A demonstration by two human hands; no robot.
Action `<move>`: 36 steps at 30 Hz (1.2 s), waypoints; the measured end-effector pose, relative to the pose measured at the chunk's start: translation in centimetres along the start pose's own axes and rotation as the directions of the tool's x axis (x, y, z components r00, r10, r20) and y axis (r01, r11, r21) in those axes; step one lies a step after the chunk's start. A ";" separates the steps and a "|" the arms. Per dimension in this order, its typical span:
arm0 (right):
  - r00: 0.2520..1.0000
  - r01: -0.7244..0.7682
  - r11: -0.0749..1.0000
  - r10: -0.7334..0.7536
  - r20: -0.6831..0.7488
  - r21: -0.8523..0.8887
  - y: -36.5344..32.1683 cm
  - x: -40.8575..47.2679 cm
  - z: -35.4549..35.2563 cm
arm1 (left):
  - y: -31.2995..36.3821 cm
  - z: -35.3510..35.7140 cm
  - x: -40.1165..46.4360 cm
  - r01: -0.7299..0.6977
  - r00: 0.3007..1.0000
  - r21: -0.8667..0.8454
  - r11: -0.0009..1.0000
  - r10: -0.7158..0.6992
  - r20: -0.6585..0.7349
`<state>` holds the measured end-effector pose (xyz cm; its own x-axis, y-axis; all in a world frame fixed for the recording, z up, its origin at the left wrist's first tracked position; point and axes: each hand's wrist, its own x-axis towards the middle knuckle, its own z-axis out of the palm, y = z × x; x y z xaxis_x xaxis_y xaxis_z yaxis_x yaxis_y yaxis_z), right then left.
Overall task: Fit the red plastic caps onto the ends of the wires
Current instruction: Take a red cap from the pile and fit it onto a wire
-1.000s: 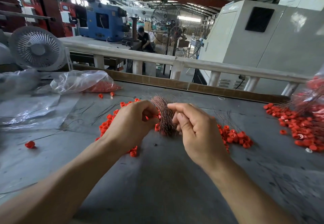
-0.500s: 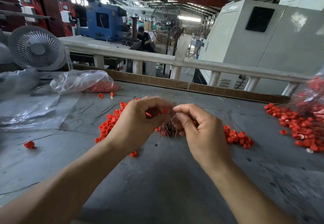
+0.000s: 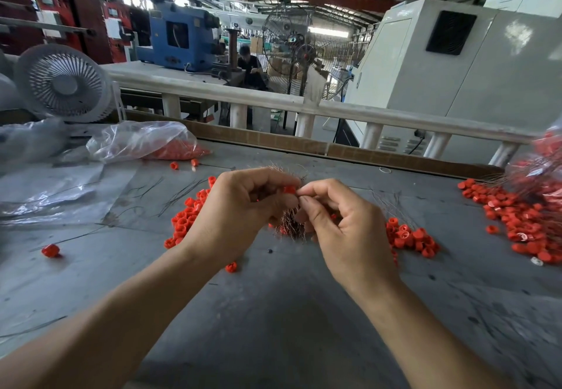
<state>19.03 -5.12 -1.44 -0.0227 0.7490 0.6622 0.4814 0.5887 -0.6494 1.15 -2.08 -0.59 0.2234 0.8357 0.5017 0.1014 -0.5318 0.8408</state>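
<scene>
A cap (image 3: 289,189) sits pinched in our left hand (image 3: 240,215), raised to 12 o'clock above the wire bundle (image 3: 292,224); a second ago that hand gripped the bundle low with no cap showing. Our right hand (image 3: 340,224) has closed in and pinches a wire end against the cap. Loose caps (image 3: 188,215) lie at 9 o'clock, more caps (image 3: 410,236) at 3 o'clock. A bag (image 3: 143,140) lies at 10 o'clock on the table (image 3: 273,312). Our hands hide the bundle's middle.
</scene>
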 end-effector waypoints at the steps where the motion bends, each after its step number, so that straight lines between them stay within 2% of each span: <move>1: 1.000 -0.002 1.000 0.002 0.002 -0.002 0.0 0.0 0.0 | 0.0 0.0 0.0 0.008 1.000 -0.010 1.000 -0.008 0.002; 12: 1.000 -0.014 1.000 0.014 -0.013 -0.005 0.0 -0.2 0.1 | 0.3 0.2 -0.1 0.008 1.000 -0.019 1.000 -0.008 0.006; 26: 1.000 -0.028 1.000 0.028 0.000 -0.001 -0.2 -0.3 0.1 | 0.5 0.2 -0.2 0.006 1.000 0.066 0.998 -0.007 0.020; 36: 0.990 -0.120 0.993 0.119 0.071 0.009 0.3 -0.5 0.1 | 0.6 0.2 -0.4 -0.003 0.999 0.156 0.988 -0.006 0.052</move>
<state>19.12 -5.28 -1.94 -0.0269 0.8335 0.5518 0.4723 0.4971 -0.7278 1.34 -2.73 -0.35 0.2729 0.8304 0.4858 0.2504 -0.5489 0.7975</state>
